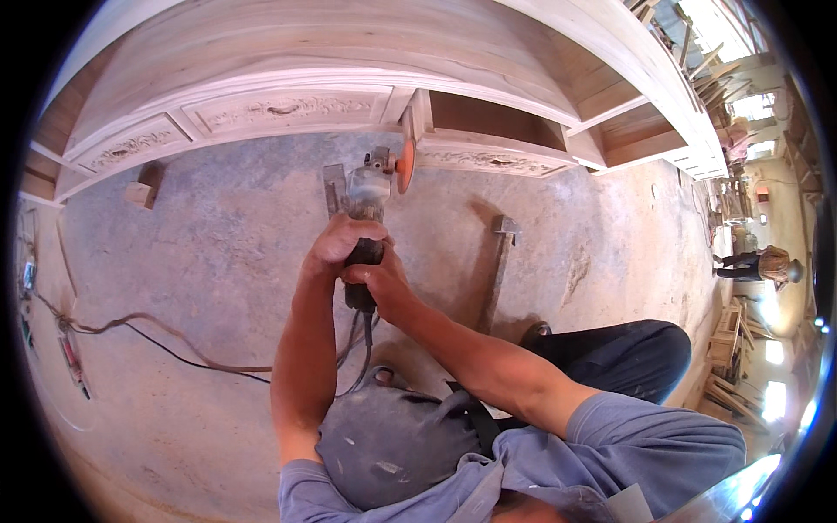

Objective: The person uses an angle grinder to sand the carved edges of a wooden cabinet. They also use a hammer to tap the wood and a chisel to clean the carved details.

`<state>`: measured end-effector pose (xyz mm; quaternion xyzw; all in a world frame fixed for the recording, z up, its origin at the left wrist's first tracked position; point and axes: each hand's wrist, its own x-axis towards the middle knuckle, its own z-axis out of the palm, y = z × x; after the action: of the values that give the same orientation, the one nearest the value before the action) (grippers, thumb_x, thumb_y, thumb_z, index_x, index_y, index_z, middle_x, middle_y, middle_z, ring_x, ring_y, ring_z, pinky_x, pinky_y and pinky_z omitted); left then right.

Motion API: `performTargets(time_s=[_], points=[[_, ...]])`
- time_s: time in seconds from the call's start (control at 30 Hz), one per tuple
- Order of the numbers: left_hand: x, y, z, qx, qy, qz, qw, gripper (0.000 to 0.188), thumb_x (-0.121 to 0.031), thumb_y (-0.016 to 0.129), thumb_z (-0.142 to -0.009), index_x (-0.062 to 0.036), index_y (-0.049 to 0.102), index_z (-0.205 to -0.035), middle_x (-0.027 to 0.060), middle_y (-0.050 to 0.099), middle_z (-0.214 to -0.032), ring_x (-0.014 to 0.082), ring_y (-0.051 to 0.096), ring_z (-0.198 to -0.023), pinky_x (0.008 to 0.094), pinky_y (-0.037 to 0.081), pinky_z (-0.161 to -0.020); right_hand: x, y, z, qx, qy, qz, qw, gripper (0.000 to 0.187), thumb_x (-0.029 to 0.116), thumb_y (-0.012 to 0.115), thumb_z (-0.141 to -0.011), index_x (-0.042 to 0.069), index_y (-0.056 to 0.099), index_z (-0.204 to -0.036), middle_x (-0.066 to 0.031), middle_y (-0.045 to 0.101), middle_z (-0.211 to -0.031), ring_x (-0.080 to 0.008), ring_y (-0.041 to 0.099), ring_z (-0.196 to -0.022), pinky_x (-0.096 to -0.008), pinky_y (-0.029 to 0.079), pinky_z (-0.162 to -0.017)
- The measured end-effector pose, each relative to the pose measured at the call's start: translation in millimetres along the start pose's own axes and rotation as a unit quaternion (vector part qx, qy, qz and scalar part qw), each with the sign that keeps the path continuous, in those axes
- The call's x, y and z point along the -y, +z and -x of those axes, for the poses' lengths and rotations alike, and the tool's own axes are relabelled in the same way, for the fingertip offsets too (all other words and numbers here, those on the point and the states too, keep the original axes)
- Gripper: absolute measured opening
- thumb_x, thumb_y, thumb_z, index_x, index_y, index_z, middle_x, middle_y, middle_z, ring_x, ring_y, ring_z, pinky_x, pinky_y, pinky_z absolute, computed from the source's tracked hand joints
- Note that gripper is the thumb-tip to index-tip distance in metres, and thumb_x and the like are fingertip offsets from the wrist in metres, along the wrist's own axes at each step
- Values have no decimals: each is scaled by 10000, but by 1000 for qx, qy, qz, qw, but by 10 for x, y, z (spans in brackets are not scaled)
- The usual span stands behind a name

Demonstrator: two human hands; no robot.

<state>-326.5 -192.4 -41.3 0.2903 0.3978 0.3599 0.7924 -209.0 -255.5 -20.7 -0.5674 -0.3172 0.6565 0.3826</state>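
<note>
Both my hands grip an angle grinder (364, 202) with an orange sanding disc (406, 166). My left hand (345, 240) wraps round its body behind the grey head. Just behind it, my right hand (380, 277) is closed on the rear of the body. The disc stands on edge beside the front of a pale wooden cabinet (288, 78), close to the post between a carved drawer front (292, 109) and an open compartment (493, 119). Whether the disc touches the wood, I cannot tell. A power cord (367, 344) leaves the grinder's rear.
A flat board (335, 190) lies left of the grinder; a wooden block (139, 194) sits farther left. Right of my hands is a long-handled, hammer-like tool (499, 270). Cables (187, 346) cross the concrete floor. Another person (760, 265) stands far right, near stacked wood (731, 397).
</note>
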Motion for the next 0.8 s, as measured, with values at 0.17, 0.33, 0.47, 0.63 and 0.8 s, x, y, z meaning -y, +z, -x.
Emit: performTargets(time_s=[0.17,0.33,0.47,0.63,0.8], points=[[-187,134,102,13,14,-3,1000,230,-153,704,-758,60,748,-835,120,724,-801,195,684,-725,320,540,-700,73,33,80,-13,-49,18,999,423,0,735,-676,-10,573,-1066,-68,630,-929,-170,638,-818,-321,532,-719],[-300,201,258,-7,53,-41,998,222,-146,697,-754,62,739,-821,123,726,-804,197,688,-734,324,540,-699,225,131,242,-20,-93,33,995,481,11,732,-682,-16,547,-1125,-83,618,-979,-181,638,-845,-318,534,-727],[-32,-55,-73,1,6,-28,1000,228,-149,701,-763,61,715,-851,141,721,-838,208,691,-757,342,555,-717,134,32,12,3,14,20,1000,569,3,743,-673,-9,504,-1189,-90,605,-1001,-189,637,-878,-319,540,-743],[-201,232,103,-9,34,-17,999,185,-141,708,-738,34,731,-795,96,709,-778,181,676,-714,318,537,-679,-45,7,40,-51,-104,20,993,573,-23,732,-674,-1,490,-1193,-88,601,-995,-185,638,-873,-324,548,-737],[-234,153,196,-8,24,-23,999,210,-131,721,-722,45,728,-837,100,709,-785,182,674,-714,322,537,-678,41,76,111,-6,-69,26,997,582,-23,727,-683,-2,476,-1207,-89,607,-973,-180,640,-825,-320,549,-711]])
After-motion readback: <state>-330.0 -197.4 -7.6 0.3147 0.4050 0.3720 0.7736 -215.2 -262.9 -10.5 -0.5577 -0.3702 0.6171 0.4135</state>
